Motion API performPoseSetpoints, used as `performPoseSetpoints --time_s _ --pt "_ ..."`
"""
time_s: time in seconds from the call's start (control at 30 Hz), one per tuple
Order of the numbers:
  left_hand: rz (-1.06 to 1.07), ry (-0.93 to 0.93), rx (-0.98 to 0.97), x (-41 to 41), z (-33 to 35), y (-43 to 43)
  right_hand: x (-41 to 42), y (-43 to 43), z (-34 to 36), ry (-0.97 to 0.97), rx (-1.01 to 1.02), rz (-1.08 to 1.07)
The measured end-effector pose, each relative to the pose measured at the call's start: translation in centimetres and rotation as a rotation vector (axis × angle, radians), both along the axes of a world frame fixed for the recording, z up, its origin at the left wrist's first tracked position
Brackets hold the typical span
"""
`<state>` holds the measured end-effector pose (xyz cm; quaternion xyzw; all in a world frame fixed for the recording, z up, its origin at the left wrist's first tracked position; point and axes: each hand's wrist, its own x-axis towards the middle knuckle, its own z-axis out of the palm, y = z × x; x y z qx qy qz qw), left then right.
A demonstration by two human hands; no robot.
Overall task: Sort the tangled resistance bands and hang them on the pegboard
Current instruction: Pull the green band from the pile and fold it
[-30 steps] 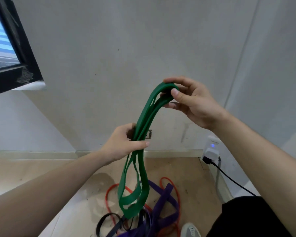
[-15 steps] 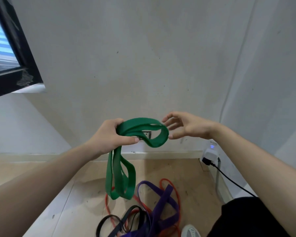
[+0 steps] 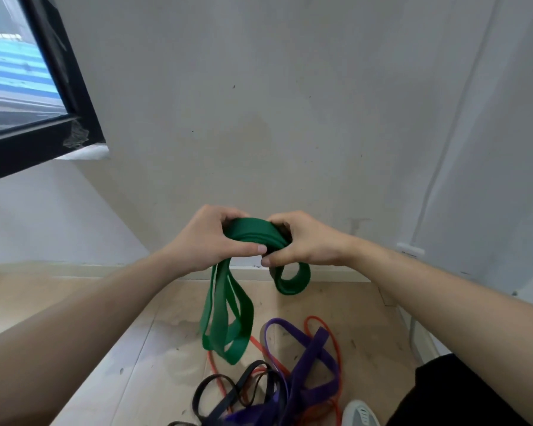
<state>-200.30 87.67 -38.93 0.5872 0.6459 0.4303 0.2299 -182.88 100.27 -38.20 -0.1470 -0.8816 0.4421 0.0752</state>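
Observation:
I hold a green resistance band up in front of the wall, folded into several loops. My left hand grips the folded top from the left, and long loops hang below it. My right hand grips the same bundle from the right, with a short loop curling under it. On the floor below lies a tangle of a purple band, a thin red band and a black band. No pegboard is in view.
A grey wall faces me, with a black-framed window at the upper left. A white shoe tip shows at the bottom right beside the tangle. The floor is pale wood.
My right hand came down from holding the band high, let go briefly, then closed on the folded top beside my left hand. The hanging loops lifted clear of the floor tangle.

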Motion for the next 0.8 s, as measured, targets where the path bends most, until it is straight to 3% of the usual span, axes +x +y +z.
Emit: performPoseSetpoints --time_s 0.33,0.57,0.8 --pt "-0.142 -0.035 -0.084 0.4 -1.8 -0.2 1.8 -0.3 3.6 0.13 0.095 -0.044" --pt "-0.064 -0.153 -0.055 1.7 -3.1 0.5 2.7 0.3 5.1 0.239 0.064 -0.066" --pt "-0.074 -0.001 -0.091 1.1 -2.5 1.0 4.4 2.3 6.2 0.133 0.073 -0.056"
